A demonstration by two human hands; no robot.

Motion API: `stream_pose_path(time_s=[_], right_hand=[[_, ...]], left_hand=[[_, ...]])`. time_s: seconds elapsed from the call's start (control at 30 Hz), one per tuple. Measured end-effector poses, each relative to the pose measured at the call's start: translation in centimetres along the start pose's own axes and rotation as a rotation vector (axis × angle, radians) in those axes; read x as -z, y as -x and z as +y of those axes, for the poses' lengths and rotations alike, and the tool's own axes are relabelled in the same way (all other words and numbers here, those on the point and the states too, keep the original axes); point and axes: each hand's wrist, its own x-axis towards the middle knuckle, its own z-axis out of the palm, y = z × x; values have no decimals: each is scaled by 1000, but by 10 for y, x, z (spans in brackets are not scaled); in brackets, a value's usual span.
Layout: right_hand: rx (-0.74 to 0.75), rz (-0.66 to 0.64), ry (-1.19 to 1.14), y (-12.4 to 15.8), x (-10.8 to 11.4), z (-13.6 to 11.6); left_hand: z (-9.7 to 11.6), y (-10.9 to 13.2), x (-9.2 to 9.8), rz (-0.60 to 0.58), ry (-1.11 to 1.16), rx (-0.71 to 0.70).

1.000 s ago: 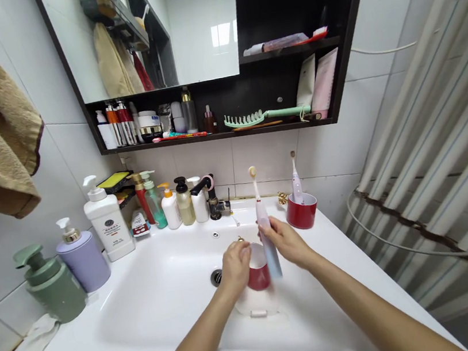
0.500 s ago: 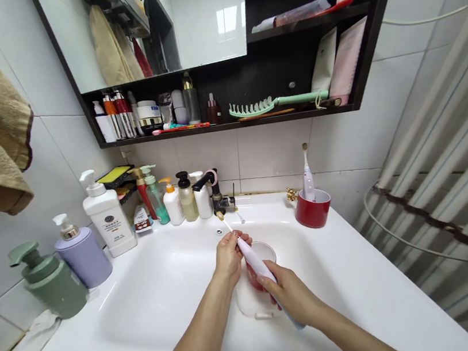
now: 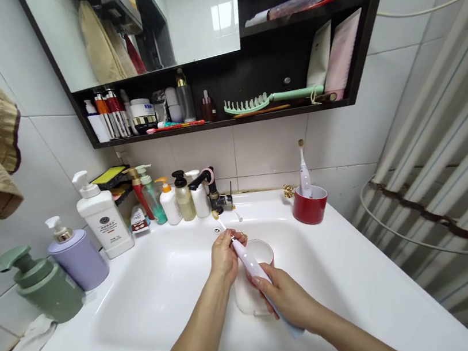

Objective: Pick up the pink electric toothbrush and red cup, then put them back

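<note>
One toothbrush (image 3: 248, 259), slanting through right hand (image 3: 288, 294)

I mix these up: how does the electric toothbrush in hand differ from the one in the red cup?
The held electric toothbrush slants over the sink; the standing electric toothbrush is nearly upright. The held one's bluish base shows; the standing one's is hidden in the red cup. Both have pale handles.
</note>
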Motion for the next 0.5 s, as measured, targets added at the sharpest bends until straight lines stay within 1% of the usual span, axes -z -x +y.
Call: stream_pose_path(time_s=[0.17,0.33,0.4,0.5], right_hand=[[-28,-1,30,1,3,0],[-42,-42,20,5,6,2],[-38,-27,-16,7,7,1],[14,53,-99,7,9,-4]], left_hand=[[-2,-2,1,37,12,18],[3,-11,4,145,-16,-4],[6,-17,3,131,-104,30],[5,-33,-6,88,-396,136]])
